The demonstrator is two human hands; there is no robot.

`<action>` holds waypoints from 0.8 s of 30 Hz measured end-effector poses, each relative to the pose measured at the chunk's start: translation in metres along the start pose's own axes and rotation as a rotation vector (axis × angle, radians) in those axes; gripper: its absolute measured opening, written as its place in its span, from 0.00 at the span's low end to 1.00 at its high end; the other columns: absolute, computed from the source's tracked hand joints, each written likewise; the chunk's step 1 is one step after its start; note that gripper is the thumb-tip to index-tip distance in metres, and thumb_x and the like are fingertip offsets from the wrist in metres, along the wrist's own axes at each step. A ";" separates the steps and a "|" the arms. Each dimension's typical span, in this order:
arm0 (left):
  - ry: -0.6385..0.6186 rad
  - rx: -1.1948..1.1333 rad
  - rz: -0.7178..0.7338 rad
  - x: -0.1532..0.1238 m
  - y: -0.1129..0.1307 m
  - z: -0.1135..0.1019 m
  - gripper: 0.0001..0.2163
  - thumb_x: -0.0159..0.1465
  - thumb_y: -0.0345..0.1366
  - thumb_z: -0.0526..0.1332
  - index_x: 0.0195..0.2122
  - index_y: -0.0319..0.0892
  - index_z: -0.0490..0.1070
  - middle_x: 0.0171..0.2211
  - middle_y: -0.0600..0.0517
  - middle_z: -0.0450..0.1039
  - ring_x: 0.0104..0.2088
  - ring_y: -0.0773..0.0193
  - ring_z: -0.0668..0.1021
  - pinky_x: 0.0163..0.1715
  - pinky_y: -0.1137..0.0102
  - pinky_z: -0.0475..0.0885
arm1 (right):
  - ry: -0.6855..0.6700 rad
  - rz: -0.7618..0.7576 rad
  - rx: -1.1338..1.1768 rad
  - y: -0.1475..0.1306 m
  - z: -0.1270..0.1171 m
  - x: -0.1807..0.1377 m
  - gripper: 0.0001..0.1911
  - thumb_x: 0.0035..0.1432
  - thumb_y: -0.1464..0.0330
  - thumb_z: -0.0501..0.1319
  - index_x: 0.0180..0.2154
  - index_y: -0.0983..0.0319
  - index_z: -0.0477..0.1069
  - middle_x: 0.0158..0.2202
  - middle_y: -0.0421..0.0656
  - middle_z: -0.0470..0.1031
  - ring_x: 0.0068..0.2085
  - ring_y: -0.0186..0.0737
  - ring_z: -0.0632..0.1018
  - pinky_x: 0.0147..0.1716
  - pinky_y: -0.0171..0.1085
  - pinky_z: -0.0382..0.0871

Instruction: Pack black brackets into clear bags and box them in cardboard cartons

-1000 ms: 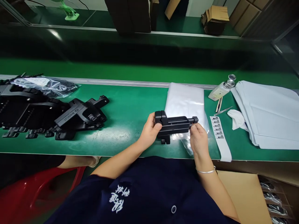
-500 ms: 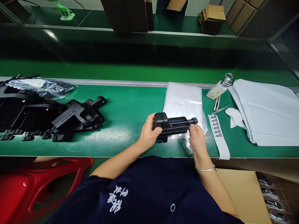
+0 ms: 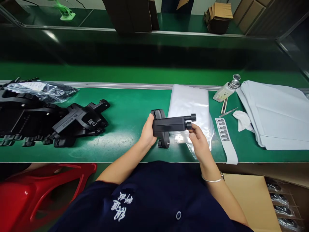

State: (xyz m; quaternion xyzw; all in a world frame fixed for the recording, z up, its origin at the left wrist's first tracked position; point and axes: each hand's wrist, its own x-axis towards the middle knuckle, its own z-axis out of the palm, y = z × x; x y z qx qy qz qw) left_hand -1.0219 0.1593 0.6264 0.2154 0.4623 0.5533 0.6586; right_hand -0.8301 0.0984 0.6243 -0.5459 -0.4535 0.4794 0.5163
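A black clamp bracket (image 3: 169, 125) with two round knobs at its right end is held above the green bench. My left hand (image 3: 147, 132) is closed around its left end, the thumb along the near side. At the other end, the curled fingers of my right hand (image 3: 200, 141) touch the lower knob; part of their grip is hidden. Beneath and behind the bracket lies a stack of clear plastic bags (image 3: 189, 100). Several similar black brackets (image 3: 70, 122), one marked BOSCH, lie together on the left of the bench.
A filled clear bag (image 3: 43, 90) lies behind the brackets. To the right are a pump bottle (image 3: 225, 91), tweezers (image 3: 228, 112), a label strip (image 3: 227, 145), a white cloth (image 3: 242, 120) and white sheets (image 3: 280, 119). A red chair (image 3: 48, 190) and an open carton (image 3: 248, 196) stand below.
The bracket has been turned over in my hands and shifted slightly left; its smooth side and both knobs now show. My right hand has moved slightly left and down.
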 end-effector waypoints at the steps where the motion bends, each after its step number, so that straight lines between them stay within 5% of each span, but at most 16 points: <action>1: 0.023 -0.053 -0.071 0.004 0.001 0.002 0.23 0.57 0.59 0.61 0.37 0.42 0.73 0.32 0.50 0.79 0.36 0.57 0.80 0.40 0.64 0.75 | -0.066 0.064 0.045 0.000 0.006 -0.004 0.25 0.54 0.51 0.65 0.49 0.56 0.70 0.49 0.47 0.76 0.50 0.47 0.75 0.53 0.47 0.66; 6: -0.048 -0.133 -0.258 0.014 -0.001 0.004 0.24 0.58 0.61 0.57 0.32 0.43 0.74 0.26 0.50 0.79 0.30 0.56 0.80 0.33 0.62 0.76 | -0.367 0.348 0.224 -0.002 0.036 -0.018 0.14 0.53 0.59 0.66 0.40 0.58 0.71 0.35 0.41 0.75 0.37 0.39 0.75 0.42 0.41 0.70; 15: -0.054 -0.128 -0.357 0.009 -0.002 0.007 0.26 0.60 0.62 0.54 0.32 0.42 0.75 0.26 0.49 0.78 0.32 0.52 0.81 0.34 0.59 0.78 | -0.405 0.345 0.250 -0.009 0.049 -0.018 0.10 0.51 0.62 0.65 0.31 0.59 0.68 0.27 0.36 0.67 0.30 0.35 0.69 0.33 0.35 0.64; 19: -0.020 -0.150 -0.337 0.006 0.003 0.009 0.25 0.61 0.60 0.55 0.34 0.41 0.75 0.29 0.48 0.79 0.36 0.52 0.81 0.38 0.59 0.78 | -0.344 0.239 0.162 -0.006 0.038 -0.017 0.18 0.51 0.58 0.68 0.42 0.57 0.69 0.38 0.41 0.73 0.38 0.39 0.74 0.42 0.40 0.68; 24: -0.015 -0.148 -0.096 -0.006 0.005 0.016 0.17 0.58 0.50 0.66 0.36 0.40 0.75 0.31 0.52 0.80 0.39 0.58 0.81 0.44 0.66 0.76 | -0.137 0.008 0.367 -0.011 0.011 -0.013 0.40 0.49 0.50 0.68 0.59 0.46 0.54 0.58 0.45 0.65 0.55 0.46 0.72 0.57 0.49 0.64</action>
